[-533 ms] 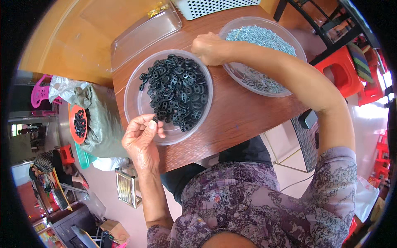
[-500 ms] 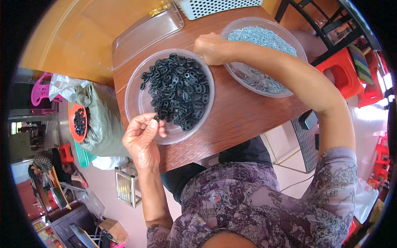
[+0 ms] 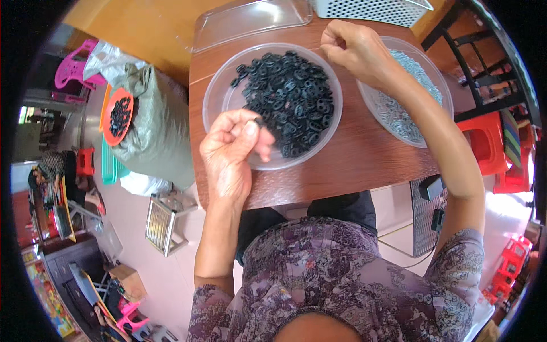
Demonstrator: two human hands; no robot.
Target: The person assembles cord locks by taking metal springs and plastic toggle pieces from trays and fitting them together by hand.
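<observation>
My left hand (image 3: 228,151) pinches a small black piece (image 3: 259,122) between thumb and fingertips, above the near left rim of a clear round tub (image 3: 213,94). That tub holds a heap of small black oval pieces with holes (image 3: 293,94). My right hand (image 3: 356,48) is closed, fingers curled in, over the table between this tub and a second one. Whatever its fingers hold, if anything, is hidden. The second clear tub (image 3: 370,102), under my right forearm, contains many thin silvery screw-like pieces (image 3: 419,80).
Both tubs stand on a brown wooden table (image 3: 353,159). Behind them are a clear plastic lid (image 3: 245,25) and a white perforated basket (image 3: 373,10). On the left, an orange-red dish (image 3: 109,128) of black pieces rests by a grey-green sack (image 3: 159,125). Red stools (image 3: 484,142) stand at right.
The view has shifted, so the table appears farther right. My left hand has lifted from the heap with the black piece. My right hand stays closed, now turned with its fingers curled leftward.
</observation>
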